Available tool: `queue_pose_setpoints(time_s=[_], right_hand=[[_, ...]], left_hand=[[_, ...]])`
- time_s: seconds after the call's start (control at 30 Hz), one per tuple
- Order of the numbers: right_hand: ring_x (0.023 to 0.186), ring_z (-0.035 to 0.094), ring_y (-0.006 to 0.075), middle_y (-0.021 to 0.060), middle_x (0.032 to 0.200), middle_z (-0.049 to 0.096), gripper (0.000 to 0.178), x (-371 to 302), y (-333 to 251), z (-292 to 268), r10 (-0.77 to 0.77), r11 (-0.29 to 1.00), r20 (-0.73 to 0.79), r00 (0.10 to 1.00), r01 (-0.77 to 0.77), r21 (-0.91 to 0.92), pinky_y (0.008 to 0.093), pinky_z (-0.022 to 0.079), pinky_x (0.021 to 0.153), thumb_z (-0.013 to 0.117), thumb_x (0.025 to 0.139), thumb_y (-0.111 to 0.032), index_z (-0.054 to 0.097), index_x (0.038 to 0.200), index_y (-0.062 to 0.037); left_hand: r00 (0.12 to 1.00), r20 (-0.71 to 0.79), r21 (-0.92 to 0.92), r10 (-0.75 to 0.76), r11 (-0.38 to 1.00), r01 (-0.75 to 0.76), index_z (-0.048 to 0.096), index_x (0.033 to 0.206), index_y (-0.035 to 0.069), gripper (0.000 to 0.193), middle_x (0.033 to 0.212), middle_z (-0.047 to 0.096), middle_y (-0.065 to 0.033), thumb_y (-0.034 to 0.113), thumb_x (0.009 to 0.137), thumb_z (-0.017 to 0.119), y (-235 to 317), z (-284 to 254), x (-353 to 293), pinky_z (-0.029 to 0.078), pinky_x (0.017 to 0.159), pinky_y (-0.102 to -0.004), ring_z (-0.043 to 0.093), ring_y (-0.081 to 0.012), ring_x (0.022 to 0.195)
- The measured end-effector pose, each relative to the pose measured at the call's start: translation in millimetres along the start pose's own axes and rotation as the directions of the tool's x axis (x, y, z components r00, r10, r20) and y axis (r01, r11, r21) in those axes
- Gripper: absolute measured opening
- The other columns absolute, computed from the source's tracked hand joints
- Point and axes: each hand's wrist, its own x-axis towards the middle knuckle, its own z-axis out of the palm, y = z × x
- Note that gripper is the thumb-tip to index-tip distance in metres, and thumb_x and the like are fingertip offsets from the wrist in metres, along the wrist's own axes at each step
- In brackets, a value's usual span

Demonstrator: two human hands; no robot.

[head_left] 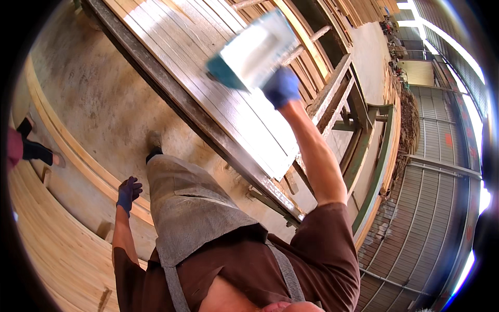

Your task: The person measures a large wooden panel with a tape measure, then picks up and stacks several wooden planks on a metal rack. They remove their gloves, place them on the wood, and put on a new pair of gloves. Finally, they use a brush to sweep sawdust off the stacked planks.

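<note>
In a blue glove, my right hand [282, 87] is closed on the near right end of a blurred teal-edged, white-faced scoop-like thing [254, 52]; its exact kind I cannot make out. It is held over a row of pale wooden boards [187, 57] laid side by side, with a bright shine on them. Whether it touches the boards I cannot tell. My left hand [129, 195], also gloved in dark blue, hangs low at my side. Nothing is in it, and its fingers are loosely bent and apart.
A dark metal rail [156, 86] edges the boards on my side. Beyond my right arm stands a green metal frame [382, 156]. Long stacked timber [62, 229] lies on the left, where another person's leg [39, 151] shows. Corrugated wall panels [431, 182] rise at far right.
</note>
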Motion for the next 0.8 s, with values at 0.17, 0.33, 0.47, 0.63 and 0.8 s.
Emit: queue_pose_setpoints(time_s=[0.17, 0.33, 0.47, 0.63, 0.8], right_hand=[[0.043, 0.06, 0.0211, 0.0128, 0.06, 0.063, 0.029, 40, -47, -18, -0.073, 0.997, -0.017, 0.997, 0.074, 0.019, 0.0341, 0.055, 0.049, 0.051, 0.09, -0.016, 0.067, 0.077, 0.0041], [0.067, 0.069, 0.0264, 0.0187, 0.069, 0.067, 0.03, -53, 20, -29, 0.223, 0.972, 0.229, 0.948, -0.235, 0.024, 0.0393, 0.056, 0.062, 0.059, 0.087, -0.027, 0.07, 0.082, -0.0002], [0.074, 0.068, 0.0366, 0.0172, 0.08, 0.07, 0.021, -185, 146, 4, 0.144, 0.988, 0.044, 0.989, -0.141, -0.063, 0.0432, 0.056, 0.071, 0.068, 0.079, -0.027, 0.072, 0.09, -0.0096], [0.076, 0.066, 0.0383, 0.0176, 0.081, 0.068, 0.014, -290, 216, 24, 0.127, 0.991, -0.062, 0.99, -0.124, 0.053, 0.045, 0.053, 0.067, 0.063, 0.079, -0.019, 0.07, 0.086, -0.0102], [0.074, 0.065, 0.0394, 0.0184, 0.079, 0.067, 0.014, -301, 226, 33, 0.14, 0.985, -0.108, 0.984, -0.127, 0.113, 0.0459, 0.052, 0.065, 0.066, 0.077, -0.02, 0.07, 0.084, -0.0094]], left_hand=[[0.994, 0.029, 0.099, 0.102, 0.99, -0.104, 0.06, 0.122, 0.013, 0.05, 0.104, 0.071, -0.0084, 0.053, 0.093, 0.055, 44, 1, 9, 0.048, 0.07, -0.0325, 0.066, -0.0175, 0.08], [0.995, 0.02, 0.084, 0.1, 0.991, -0.102, 0.056, 0.132, 0.014, 0.057, 0.117, 0.068, -0.0088, 0.056, 0.094, 0.049, 50, -1, -13, 0.046, 0.089, -0.0383, 0.065, -0.0226, 0.098], [0.999, -0.014, 0.093, -0.045, 0.995, 0.046, 0.057, 0.127, 0.016, 0.052, 0.104, 0.071, -0.0055, 0.055, 0.093, 0.052, -9, -13, 10, 0.047, 0.068, -0.0369, 0.064, -0.0189, 0.077], [0.996, -0.035, 0.255, -0.077, 0.963, 0.083, 0.06, 0.115, 0.014, 0.043, 0.089, 0.071, -0.0074, 0.051, 0.094, 0.054, -52, 13, -26, 0.045, 0.052, -0.0328, 0.063, -0.0181, 0.062], [0.998, 0.006, 0.301, 0.065, 0.952, -0.064, 0.062, 0.113, 0.011, 0.045, 0.092, 0.072, -0.0077, 0.051, 0.094, 0.055, -33, 40, -69, 0.048, 0.057, -0.0315, 0.065, -0.0168, 0.067]])
